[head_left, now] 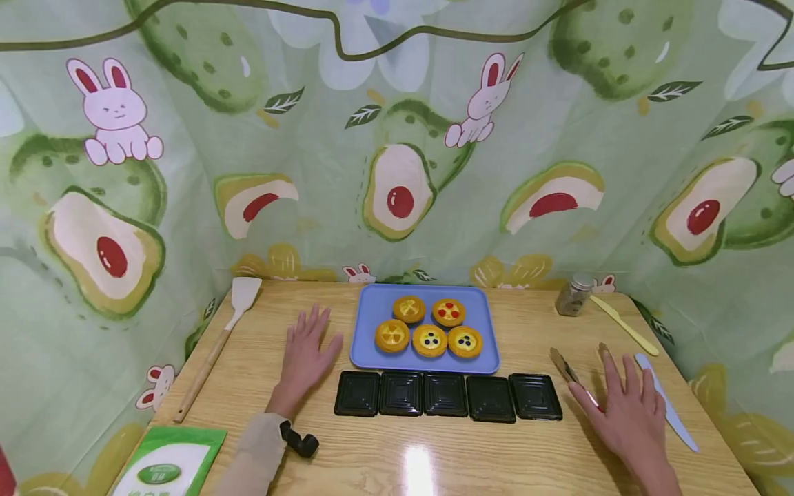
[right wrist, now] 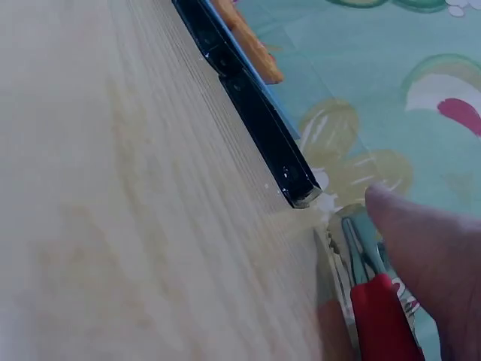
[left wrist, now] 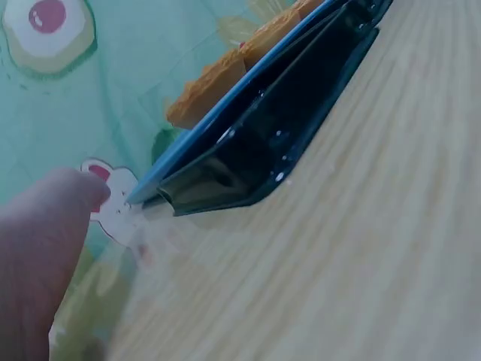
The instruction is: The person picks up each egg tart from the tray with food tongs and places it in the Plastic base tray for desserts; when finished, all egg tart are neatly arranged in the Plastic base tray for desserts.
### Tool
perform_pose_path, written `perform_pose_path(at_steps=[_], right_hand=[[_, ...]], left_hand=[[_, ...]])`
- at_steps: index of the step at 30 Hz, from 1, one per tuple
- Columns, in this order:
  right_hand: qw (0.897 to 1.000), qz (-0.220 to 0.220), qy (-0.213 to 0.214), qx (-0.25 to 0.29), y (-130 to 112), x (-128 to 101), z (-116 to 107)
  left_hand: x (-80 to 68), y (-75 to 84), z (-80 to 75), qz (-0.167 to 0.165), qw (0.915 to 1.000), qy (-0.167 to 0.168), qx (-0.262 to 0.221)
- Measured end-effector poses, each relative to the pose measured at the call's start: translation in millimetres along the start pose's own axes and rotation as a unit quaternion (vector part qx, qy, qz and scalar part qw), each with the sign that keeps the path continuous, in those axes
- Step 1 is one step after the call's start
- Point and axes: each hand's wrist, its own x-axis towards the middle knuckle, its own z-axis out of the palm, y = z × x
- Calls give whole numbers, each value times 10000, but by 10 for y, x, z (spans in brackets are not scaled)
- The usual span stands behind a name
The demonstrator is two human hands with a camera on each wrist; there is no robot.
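My left hand (head_left: 307,355) lies with fingers extended on the table, left of a blue tray (head_left: 362,355). It holds nothing. On the tray sit several egg tarts (head_left: 392,335) with different toppings, some with dark dots and one with red pieces. A row of black square plastic trays (head_left: 444,394) lines its near side. My right hand (head_left: 629,413) spreads over a pair of tongs (head_left: 563,365), partly hiding them; their red handle (right wrist: 383,320) shows beside the thumb in the right wrist view. A blue knife (head_left: 673,410) lies just right of that hand.
At the left lies a white spatula (head_left: 244,293) with a wooden handle, above a green-and-white packet (head_left: 170,461). A small lidded jar (head_left: 574,296) and a yellow knife (head_left: 626,325) are at the back right. A patterned curtain (head_left: 335,207) encloses the table.
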Motion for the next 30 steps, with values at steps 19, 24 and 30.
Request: perform_pose_path(at_steps=[19, 24, 30], right_hand=[[9910, 1282, -349, -192, -4, -178, 28], [9896, 1368, -317, -325, -7, -211, 67], [9842, 1670, -368, -466, -9, -202, 53]], left_hand=[[250, 217, 307, 863, 9918, -880, -324], [265, 215, 326, 1003, 9899, -980, -215], [328, 187, 342, 960, 9902, -1017, 48]])
